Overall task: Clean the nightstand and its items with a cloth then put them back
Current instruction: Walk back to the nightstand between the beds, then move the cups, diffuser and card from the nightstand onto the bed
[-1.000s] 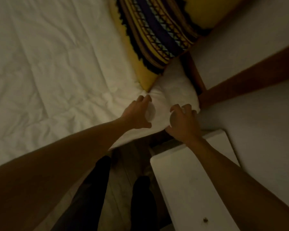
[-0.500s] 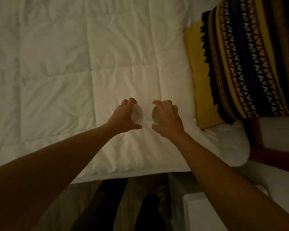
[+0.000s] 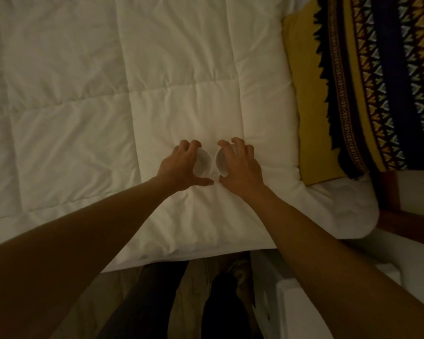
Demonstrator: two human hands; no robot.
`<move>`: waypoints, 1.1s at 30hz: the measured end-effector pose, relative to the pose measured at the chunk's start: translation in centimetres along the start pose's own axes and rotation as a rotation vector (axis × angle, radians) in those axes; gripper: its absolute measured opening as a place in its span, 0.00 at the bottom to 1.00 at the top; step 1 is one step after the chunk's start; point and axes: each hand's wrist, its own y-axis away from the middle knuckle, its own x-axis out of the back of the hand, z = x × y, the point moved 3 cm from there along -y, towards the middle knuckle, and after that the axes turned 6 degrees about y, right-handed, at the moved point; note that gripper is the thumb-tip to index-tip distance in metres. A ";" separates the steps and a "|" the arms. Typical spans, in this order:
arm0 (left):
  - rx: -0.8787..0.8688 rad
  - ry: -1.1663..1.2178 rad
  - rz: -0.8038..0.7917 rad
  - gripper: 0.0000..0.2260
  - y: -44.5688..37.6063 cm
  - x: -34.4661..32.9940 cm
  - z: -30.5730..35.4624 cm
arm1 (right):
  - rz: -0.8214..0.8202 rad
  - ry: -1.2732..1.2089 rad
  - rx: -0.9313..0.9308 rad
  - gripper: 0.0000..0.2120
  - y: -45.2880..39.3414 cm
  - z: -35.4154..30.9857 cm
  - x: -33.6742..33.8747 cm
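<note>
Left hand [image 3: 181,165] grips one small white cup [image 3: 204,162], right hand [image 3: 240,165] the other [image 3: 220,162]. Rims face each other, axes level, over the white duvet [image 3: 83,94].

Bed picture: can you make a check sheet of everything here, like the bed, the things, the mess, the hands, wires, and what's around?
Surface: white quilted duvet, wrinkled.
Job's things: two small white round cups, left cup and right cup, side by side on the duvet; nightstand corner at lower right.
Clutter: nothing seen.
Hands: left hand grips the left cup, right hand grips the right cup, fingers curled over the rims.
Cables: nothing seen.
Surroundings: yellow pillow, patterned blanket, wooden bed frame, floor below.
</note>
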 end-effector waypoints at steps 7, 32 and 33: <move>-0.116 -0.205 0.019 0.57 1.8 2.5 4.3 | 0.072 -0.106 -0.122 0.53 4.6 3.5 3.4; -0.833 -0.505 -0.525 0.61 18.6 -30.5 37.4 | 0.238 -0.551 -1.109 0.50 51.1 26.8 -10.9; -0.851 -0.522 -0.561 0.61 19.7 -32.2 38.2 | 0.235 -0.575 -1.150 0.49 53.0 27.0 -12.1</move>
